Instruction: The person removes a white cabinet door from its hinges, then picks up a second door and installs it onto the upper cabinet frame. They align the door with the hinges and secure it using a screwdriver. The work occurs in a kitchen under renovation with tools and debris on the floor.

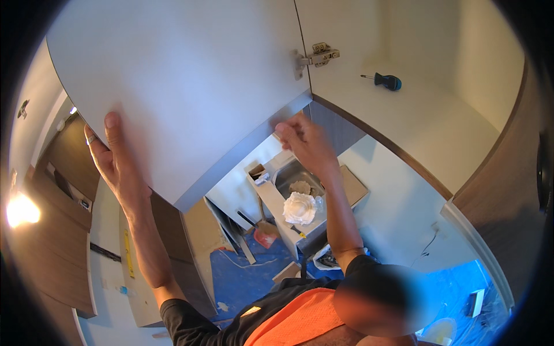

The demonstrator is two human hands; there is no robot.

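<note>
My left hand grips the side edge of a pale cabinet door, thumb on its face, fingers wrapped round the edge. My right hand is at the door's lower edge, fingers curled; what they hold, if anything, is unclear. A metal hinge spans the door and the cabinet. On the cabinet's shelf, to the right of the door, lies a black-and-blue screwdriver.
Below are a counter with a steel sink and crumpled white material, a red dustpan and blue floor sheeting. Wooden cabinets with a yellow level stand left. An orange cloth lies over my dark shirt.
</note>
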